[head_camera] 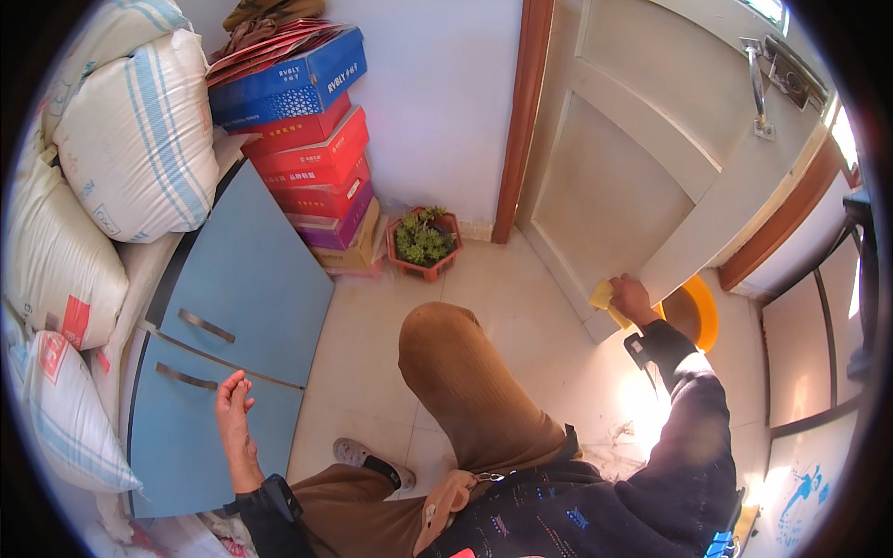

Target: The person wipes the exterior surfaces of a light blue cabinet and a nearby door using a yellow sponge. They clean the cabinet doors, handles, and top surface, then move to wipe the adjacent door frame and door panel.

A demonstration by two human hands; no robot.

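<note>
A yellow cloth or sponge is gripped in my right hand, pressed to the lower part of a pale panelled door. Just behind that hand, partly hidden by the door and my arm, an orange-yellow basin stands on the floor. My left hand is raised in front of a blue cabinet, its fingers loosely curled with nothing visible in them. It appears close to the lower metal cabinet handle; whether it touches is unclear. My bent knee in brown trousers is between the two hands.
Stuffed white woven sacks are piled on the cabinet at left. Stacked shoe boxes lean beside a hexagonal pot with a succulent. The door carries a metal pull handle. A pale cabinet stands at right.
</note>
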